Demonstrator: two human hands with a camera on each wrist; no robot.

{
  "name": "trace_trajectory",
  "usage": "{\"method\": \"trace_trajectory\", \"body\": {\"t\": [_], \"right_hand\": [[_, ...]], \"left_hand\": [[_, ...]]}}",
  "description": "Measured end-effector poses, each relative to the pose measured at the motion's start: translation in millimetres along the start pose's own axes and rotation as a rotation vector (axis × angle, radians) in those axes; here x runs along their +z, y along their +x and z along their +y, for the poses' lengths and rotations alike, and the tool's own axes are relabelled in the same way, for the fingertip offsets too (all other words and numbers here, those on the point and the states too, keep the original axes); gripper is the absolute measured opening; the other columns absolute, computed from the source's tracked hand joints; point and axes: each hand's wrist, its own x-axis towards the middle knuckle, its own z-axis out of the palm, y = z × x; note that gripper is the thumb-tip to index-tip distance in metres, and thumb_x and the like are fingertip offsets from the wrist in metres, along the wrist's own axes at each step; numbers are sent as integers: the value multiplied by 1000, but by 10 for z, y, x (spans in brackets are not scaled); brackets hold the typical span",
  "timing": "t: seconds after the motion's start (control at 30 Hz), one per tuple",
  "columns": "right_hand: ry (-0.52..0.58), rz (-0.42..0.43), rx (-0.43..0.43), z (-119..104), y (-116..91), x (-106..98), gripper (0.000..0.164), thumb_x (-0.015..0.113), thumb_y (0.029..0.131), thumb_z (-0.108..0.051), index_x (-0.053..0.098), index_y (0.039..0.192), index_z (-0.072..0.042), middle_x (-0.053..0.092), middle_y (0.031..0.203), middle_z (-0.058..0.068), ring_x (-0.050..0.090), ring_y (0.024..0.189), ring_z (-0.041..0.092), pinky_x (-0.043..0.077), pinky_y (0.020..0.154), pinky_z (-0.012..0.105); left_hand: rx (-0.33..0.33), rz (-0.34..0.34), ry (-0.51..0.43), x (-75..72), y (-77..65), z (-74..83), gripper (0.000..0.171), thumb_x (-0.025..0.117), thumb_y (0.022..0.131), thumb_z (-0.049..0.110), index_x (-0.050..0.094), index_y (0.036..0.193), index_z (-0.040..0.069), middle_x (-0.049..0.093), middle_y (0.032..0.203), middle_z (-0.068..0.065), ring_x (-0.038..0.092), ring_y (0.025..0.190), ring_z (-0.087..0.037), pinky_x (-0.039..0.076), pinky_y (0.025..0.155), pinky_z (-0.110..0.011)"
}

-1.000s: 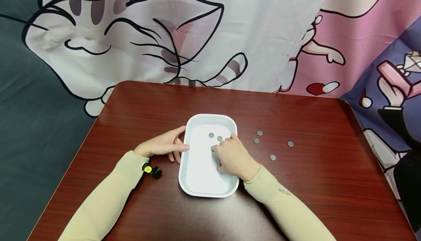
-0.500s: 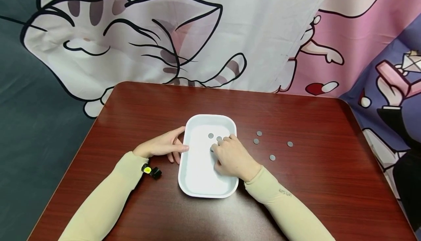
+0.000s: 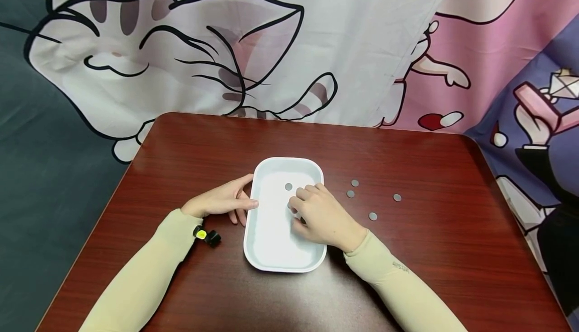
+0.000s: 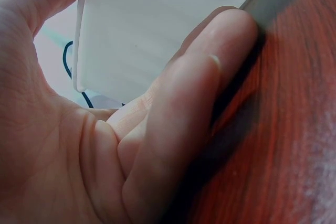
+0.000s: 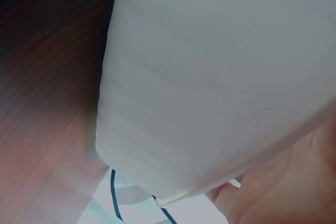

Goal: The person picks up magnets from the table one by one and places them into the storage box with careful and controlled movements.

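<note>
A white rectangular tray (image 3: 276, 251) lies on the dark red wooden table. My left hand (image 3: 222, 198) holds its left edge, thumb over the rim and fingers against the outer wall; the left wrist view shows those fingers (image 4: 181, 108) at the wall. Over the tray's right side is my right hand (image 3: 323, 216), fingers bent and thumb apart from the index finger. A small dark patch shows in that gap, too small to identify. One small grey coin-like disc (image 3: 288, 186) lies inside the tray. Another disc (image 3: 289, 205) peeks out by the right fingertips.
Several similar discs lie on the table right of the tray, such as one disc (image 3: 373, 216) near the right wrist and a farther disc (image 3: 397, 197). A patterned cloth (image 3: 362, 45) hangs behind the table's back edge.
My right thumb has moved away from the index finger, and the hand has turned slightly. It now covers a disc that was visible before. The left hand and tray stay in place.
</note>
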Motion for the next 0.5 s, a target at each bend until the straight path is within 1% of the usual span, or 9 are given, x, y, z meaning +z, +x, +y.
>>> {"method": "trace_trajectory", "body": {"t": [0.17, 0.27, 0.37, 0.43, 0.5], "right_hand": [[14, 15, -9, 6, -33, -35, 9, 73, 78, -16, 66, 84, -16, 52, 77, -7, 47, 71, 15, 45, 80, 34], [27, 26, -10, 9, -64, -62, 12, 76, 78, -16, 69, 88, -16, 56, 82, -6, 51, 75, 16, 46, 83, 35], [36, 29, -6, 18, -102, -103, 18, 78, 80, -19, 72, 97, -16, 63, 93, -4, 59, 86, 18, 47, 85, 36], [47, 20, -3, 24, -126, -137, 24, 78, 82, -23, 73, 105, -16, 67, 103, -1, 64, 97, 20, 48, 88, 38], [65, 9, -1, 33, -151, -172, 29, 78, 85, -26, 73, 112, -17, 69, 115, 2, 66, 108, 23, 50, 92, 40]], "left_hand": [[8, -1, 1, 3, 0, 2, 81, 65, 102, 26, 14, 165, 23, 78, 85, -13, 77, 69, -35, 63, 57, -46], [11, -4, 0, 3, 2, 2, 81, 65, 102, 27, 14, 165, 22, 78, 85, -13, 77, 69, -35, 63, 57, -46], [10, -3, -2, 1, 2, 1, 82, 66, 102, 28, 14, 165, 22, 78, 86, -13, 77, 70, -35, 63, 58, -46], [8, -2, -4, -2, 1, -1, 82, 66, 102, 29, 13, 165, 23, 78, 86, -13, 77, 70, -35, 63, 58, -46], [5, 0, -5, -5, -1, -3, 83, 67, 102, 29, 13, 165, 23, 78, 85, -13, 77, 70, -35, 63, 58, -46]]}}
